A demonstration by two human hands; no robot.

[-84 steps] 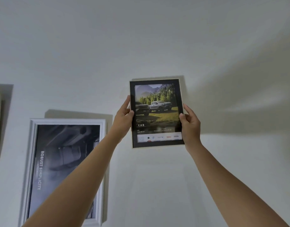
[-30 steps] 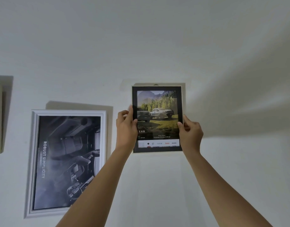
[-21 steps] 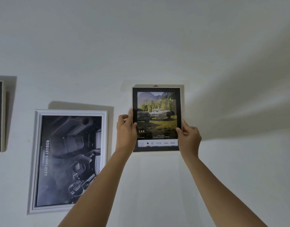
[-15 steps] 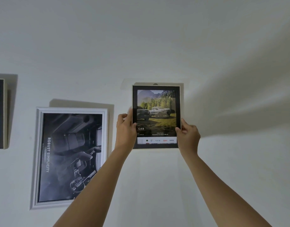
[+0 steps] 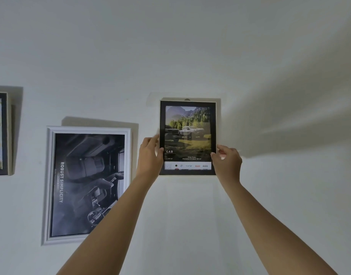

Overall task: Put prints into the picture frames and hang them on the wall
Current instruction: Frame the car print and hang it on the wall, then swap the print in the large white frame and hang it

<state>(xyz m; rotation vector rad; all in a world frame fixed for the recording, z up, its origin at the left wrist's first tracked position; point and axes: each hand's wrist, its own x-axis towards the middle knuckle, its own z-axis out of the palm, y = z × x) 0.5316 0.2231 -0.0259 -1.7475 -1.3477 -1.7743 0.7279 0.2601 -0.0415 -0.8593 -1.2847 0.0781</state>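
White painted wall (image 5: pixel 269 195) fills the view, seen from below, with a broad shadow band across its upper right.

Item 1: white frame (image 5: pixel 48 185), the largest, is mounted left of centre and sits slightly tilted. Its dark interior print (image 5: pixel 87 185) shows vehicle seats and a steering wheel. White lettering along the print's left side, running vertically, reads "ROBUST SIMPLICITY".

Item 2: black frame (image 5: pixel 187 103), upright, is flat against the wall at centre, higher than the white frame and apart from it. Its truck print (image 5: pixel 188 128) shows two pickup trucks on grass before trees and mountains. Legible text: "CAB" at lower left; smaller lines below end in "MT/AT". A white strip of logos along the bottom is too small to read.

Item 3: third frame (image 5: pixel 4 135), dark-bordered, is cut off by the left edge of view; its text is illegible.

Item 4: left hand (image 5: pixel 150 157) clasps the black frame's left edge, thumb over the front border; its raised fingers are blurred.

Item 5: right hand (image 5: pixel 228 163) pinches the right edge, thumb tip on the front border, fingers curled at the side. How far those fingers reach behind cannot be determined.

Item 6: small dark hanger (image 5: pixel 187 99) protrudes just above the black frame's top edge, at its centre.
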